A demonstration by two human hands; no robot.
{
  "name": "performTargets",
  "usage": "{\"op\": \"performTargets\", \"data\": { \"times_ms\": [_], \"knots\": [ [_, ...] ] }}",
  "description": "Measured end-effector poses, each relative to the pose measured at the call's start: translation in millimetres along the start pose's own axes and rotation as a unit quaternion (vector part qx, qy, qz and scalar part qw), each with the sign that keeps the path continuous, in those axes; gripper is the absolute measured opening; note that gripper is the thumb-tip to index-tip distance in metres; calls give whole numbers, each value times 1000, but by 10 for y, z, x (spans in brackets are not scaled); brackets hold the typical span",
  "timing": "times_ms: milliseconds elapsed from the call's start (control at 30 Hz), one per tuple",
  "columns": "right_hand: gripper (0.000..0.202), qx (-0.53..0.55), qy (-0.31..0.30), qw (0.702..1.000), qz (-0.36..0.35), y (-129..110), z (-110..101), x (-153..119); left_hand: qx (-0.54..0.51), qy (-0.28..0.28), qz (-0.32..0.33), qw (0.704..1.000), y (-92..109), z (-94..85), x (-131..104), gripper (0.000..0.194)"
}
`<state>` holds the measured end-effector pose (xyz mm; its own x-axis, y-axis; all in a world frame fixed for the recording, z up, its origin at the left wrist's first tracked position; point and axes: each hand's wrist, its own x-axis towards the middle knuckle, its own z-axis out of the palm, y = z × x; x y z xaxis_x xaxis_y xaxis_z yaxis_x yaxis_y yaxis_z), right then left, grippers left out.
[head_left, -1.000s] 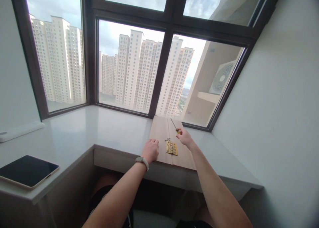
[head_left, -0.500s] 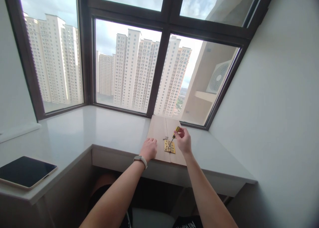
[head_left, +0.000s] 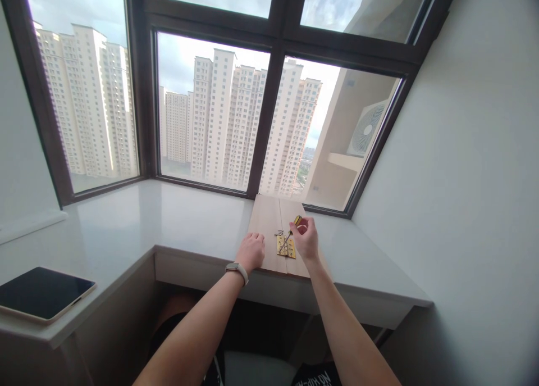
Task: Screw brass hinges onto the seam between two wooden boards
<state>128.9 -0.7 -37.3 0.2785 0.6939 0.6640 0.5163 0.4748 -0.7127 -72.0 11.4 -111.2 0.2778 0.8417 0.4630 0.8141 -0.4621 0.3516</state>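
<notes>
Head view: the right hand [head_left: 306, 237] grips a screwdriver [head_left: 297, 221] by its handle, shaft slanting down to the brass hinge [head_left: 286, 247] lying across the seam of two wooden boards [head_left: 269, 217] on the table [head_left: 189, 220]. The left hand [head_left: 251, 251], unclenched, rests on the left board; small screws [head_left: 278, 233] lie just beyond the hinge.

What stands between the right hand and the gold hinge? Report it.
Only the screwdriver that the right hand holds, slanting down to the left half of the hinge. Nothing visible blocks that line: the small metal pieces lie beyond the hinge, and the left hand rests off to the left.
</notes>
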Motion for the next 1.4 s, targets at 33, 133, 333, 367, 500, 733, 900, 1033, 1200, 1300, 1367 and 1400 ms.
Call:
{"op": "performTargets", "data": {
  "times_ms": [33, 133, 333, 367, 500, 733, 900, 1033, 1200, 1300, 1367, 1400],
  "knots": [
    [52, -3, 4, 1000, -1, -13, -1, -1, 0, -3, -2, 1000, 4, -3, 0, 31],
    [54, -32, 14, 999, -13, -56, -5, -2, 2, -5, -5, 1000, 9, -4, 2, 30],
    [43, -95, -5, 994, -56, -159, 0, -13, 5, 4, 7, 1000, -4, 9, 2, 28],
    [42, -99, -8, 993, -58, -170, 1, -14, 5, 6, 7, 1000, -6, 9, 2, 28],
    [37, -96, -28, 993, -54, -188, -8, 1, 5, 6, 6, 1000, -5, 1, -1, 28],
    [32, -67, -119, 990, -44, -228, -72, 47, 8, -1, -1, 1000, 18, -18, -9, 30],
    [32, -138, -71, 984, -82, -244, -94, 70, 9, -6, -7, 1000, 32, -20, -7, 29],
    [30, -186, -36, 977, -100, -248, -114, 101, 4, -3, -6, 1000, 23, -4, -4, 29],
    [27, -161, -42, 982, -94, -259, -123, 107, 4, 2, -1, 1000, 5, 20, -1, 29],
    [32, -90, -65, 993, -47, -246, -118, 96, 8, 2, 1, 1000, 6, 19, 2, 30],
    [30, -55, -67, 996, -26, -239, -115, 81, 8, 2, 1, 1000, 10, 16, 3, 30],
    [27, -48, -62, 997, -25, -238, -114, 70, 9, 2, 0, 1000, 12, 15, 4, 30]
  ]
}}
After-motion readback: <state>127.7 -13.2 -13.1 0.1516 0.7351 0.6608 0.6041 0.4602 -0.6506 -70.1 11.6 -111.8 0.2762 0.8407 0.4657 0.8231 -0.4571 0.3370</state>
